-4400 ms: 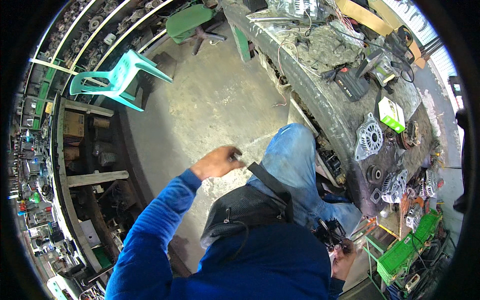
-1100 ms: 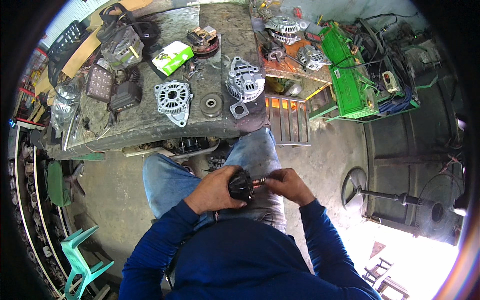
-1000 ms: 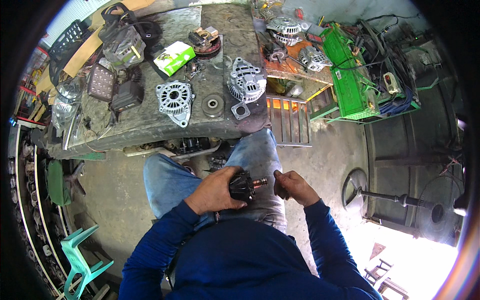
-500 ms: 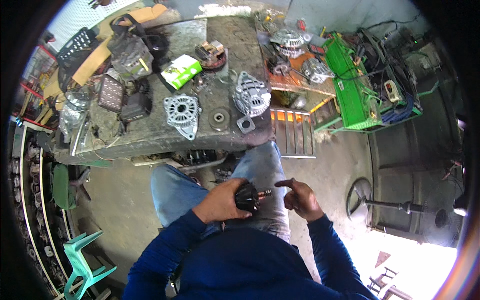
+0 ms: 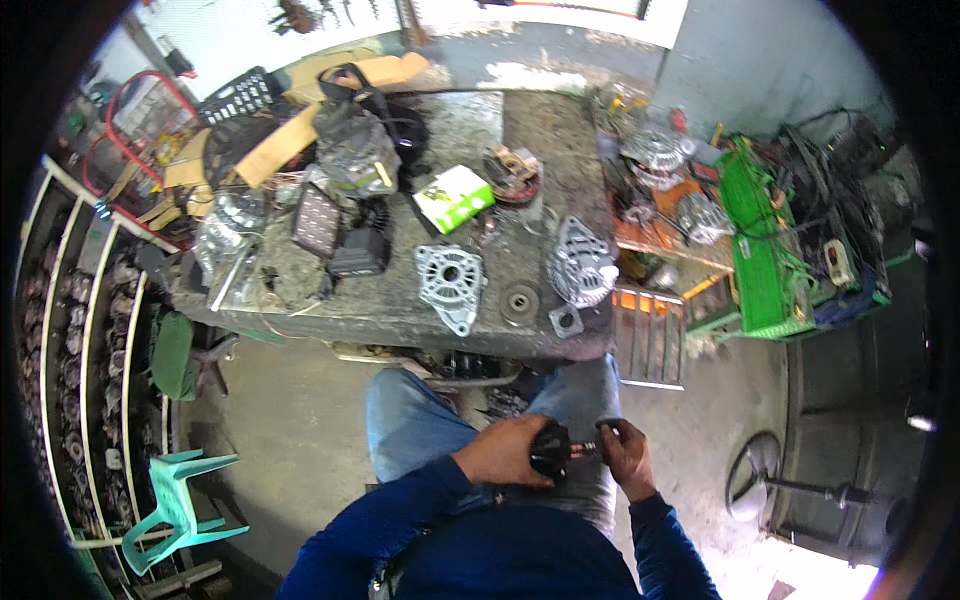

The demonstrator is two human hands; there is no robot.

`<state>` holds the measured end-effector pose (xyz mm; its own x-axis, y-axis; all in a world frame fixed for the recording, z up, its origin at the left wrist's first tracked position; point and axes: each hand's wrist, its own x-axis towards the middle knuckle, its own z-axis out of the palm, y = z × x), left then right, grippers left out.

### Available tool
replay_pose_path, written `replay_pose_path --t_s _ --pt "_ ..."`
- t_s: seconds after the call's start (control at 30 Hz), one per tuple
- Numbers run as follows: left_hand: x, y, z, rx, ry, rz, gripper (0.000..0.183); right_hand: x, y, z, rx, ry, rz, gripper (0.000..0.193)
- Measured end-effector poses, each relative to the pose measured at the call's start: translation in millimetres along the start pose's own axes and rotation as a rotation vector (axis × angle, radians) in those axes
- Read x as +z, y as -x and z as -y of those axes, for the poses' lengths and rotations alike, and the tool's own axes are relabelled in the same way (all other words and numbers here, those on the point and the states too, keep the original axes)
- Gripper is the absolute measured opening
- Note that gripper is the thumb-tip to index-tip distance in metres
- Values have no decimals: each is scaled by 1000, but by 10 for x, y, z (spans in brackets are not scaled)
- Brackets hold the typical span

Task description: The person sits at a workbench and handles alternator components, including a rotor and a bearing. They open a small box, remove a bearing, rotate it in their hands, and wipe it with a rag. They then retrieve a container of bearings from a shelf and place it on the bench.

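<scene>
Over my lap, my left hand is wrapped round the black body of an alternator rotor. The rotor lies on its side, and its shaft with copper-coloured rings points right. My right hand is at the shaft's free end, its fingers curled and pressed together. A dark bit shows at those fingertips; whether it is a held piece or a stained finger I cannot make out. On the bench edge ahead lie a silver alternator end housing, a round pulley, a second alternator housing and a small square plate.
The workbench also holds a green-and-white box, a black battery pack and old parts. A green metal cart stands right, a pedestal fan below it. Left are a teal plastic stool and parts shelves.
My right hand has closed its extended index finger and come to the end of the rotor's shaft. The left hand keeps its hold. The whole view has shifted, with the bench now lower and further right.
</scene>
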<state>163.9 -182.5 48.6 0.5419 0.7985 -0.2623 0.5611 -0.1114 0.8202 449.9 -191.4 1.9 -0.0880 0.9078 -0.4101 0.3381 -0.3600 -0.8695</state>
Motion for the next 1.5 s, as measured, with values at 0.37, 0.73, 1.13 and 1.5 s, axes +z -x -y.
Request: replay_pose_path --t_s 0.37,0.73,1.13,1.5 --pt "-1048 597 531 -383 36 -900 92 184 -106 -105 30 114 -170 34" --pt "-1840 -7 1374 -645 -225 -1220 86 244 -202 -180 38 213 -241 33" --pt "-1887 -398 846 -269 -455 -1108 65 231 -235 -79 102 185 -246 33" --pt "-2029 -2064 976 -598 -689 -832 43 190 -212 18 127 156 -240 34"
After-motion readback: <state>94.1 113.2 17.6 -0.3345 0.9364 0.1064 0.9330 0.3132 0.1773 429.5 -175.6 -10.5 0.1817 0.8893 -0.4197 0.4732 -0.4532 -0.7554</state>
